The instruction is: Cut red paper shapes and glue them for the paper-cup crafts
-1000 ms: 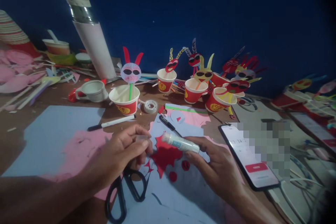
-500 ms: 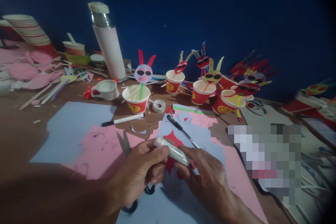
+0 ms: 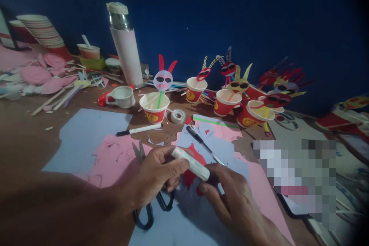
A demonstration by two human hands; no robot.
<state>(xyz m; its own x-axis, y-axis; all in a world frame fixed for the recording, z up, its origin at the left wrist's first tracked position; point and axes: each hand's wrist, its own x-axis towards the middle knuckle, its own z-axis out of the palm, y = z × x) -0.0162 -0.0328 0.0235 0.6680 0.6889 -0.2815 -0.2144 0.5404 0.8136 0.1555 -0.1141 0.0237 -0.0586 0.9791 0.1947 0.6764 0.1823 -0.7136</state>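
Note:
A white glue stick (image 3: 193,164) is pinched between the thumb and fingers of my left hand (image 3: 160,169), tilted down to the right. My right hand (image 3: 233,196) is at its lower end, thumb and forefinger apart; the forefinger lies close against the tube, and whether it touches I cannot tell. Beneath the hands, red paper cut-outs (image 3: 190,178) lie on a pale blue sheet (image 3: 184,223), partly covered by my fingers. Black-handled scissors (image 3: 145,219) rest under my left hand with their blades spread. A black pen (image 3: 198,138) lies just beyond the glue stick.
Red paper cups (image 3: 152,112) with paper-faced straw figures line the back. Nearby stand a white flask (image 3: 127,55), a grey cup (image 3: 122,98) and a tape roll (image 3: 178,116). A marker (image 3: 140,130) and pink paper (image 3: 115,153) lie left; a blurred-out device (image 3: 300,184) is on the right.
My right thumb and forefinger have loosened from the glue stick's lower end, which now shows more fully. The whole view has shifted slightly, and more of the scissors' handles is visible.

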